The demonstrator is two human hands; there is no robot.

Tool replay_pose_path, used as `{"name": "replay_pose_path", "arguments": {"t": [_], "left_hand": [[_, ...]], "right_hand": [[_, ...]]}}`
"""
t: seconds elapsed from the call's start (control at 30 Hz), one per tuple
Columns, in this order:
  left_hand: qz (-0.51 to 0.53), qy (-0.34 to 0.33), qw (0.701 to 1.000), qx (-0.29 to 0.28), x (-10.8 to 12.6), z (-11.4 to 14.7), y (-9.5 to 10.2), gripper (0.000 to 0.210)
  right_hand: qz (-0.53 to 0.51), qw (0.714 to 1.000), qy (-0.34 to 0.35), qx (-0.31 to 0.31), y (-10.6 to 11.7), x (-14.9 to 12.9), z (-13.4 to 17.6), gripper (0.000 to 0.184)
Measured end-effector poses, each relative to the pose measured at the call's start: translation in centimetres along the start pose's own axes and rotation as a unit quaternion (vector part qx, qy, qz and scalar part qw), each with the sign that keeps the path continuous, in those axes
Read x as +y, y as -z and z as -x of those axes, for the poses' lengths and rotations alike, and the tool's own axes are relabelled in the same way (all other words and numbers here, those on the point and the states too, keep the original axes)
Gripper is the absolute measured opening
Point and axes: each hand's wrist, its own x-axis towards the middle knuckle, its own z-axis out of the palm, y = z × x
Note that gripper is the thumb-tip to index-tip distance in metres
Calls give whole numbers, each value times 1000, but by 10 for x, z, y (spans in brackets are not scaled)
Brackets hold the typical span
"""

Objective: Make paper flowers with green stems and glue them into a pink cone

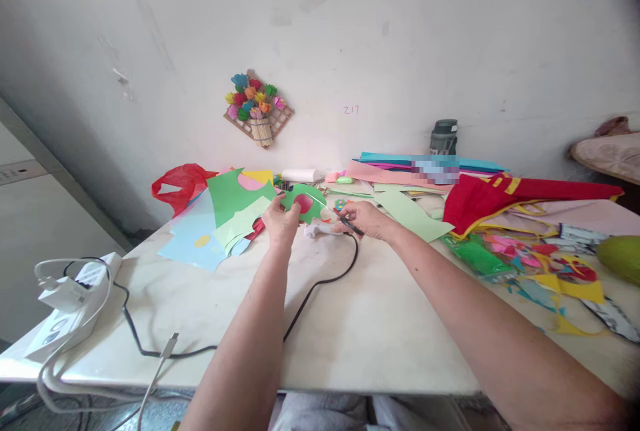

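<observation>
My left hand [281, 219] is closed on a piece of green paper [306, 191] near the middle of the table, thumb on top. A dark pink round patch [303, 203] shows at the paper by the thumb. In my right hand [367, 219] is a pair of scissors [352, 225] with black handles, fingers wrapped round them. Their thin silver blades point left and reach over the green paper; whether they are parted I cannot make out. Just below lies a white device [320, 229] with a black cord [320, 282] running toward the table's front.
Green and light blue sheets [193, 237] lie left, beside a red plastic bag [183, 184]. Stacked coloured paper [390, 174] and a dark bottle [444, 137] stand at the back. A red cloth [480, 204] and paper scraps [545, 277] are right; a power strip [75, 304] is left.
</observation>
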Motion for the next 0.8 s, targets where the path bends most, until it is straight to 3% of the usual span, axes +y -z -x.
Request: {"name": "replay_pose_path", "arguments": {"t": [0.2, 0.43, 0.53, 0.8], "left_hand": [[-13, -32, 999, 16, -6, -4, 0, 38], [111, 1, 993, -32, -3, -9, 6, 38], [136, 29, 988, -70, -2, -12, 10, 41], [201, 34, 948, -245, -5, -14, 18, 41]], "right_hand": [[-37, 999, 7, -4, 0, -7, 4, 27], [-76, 997, 5, -19, 5, -12, 8, 27], [-94, 995, 10, -28, 8, -14, 10, 28], [-95, 994, 25, -55, 13, -13, 13, 34]]}}
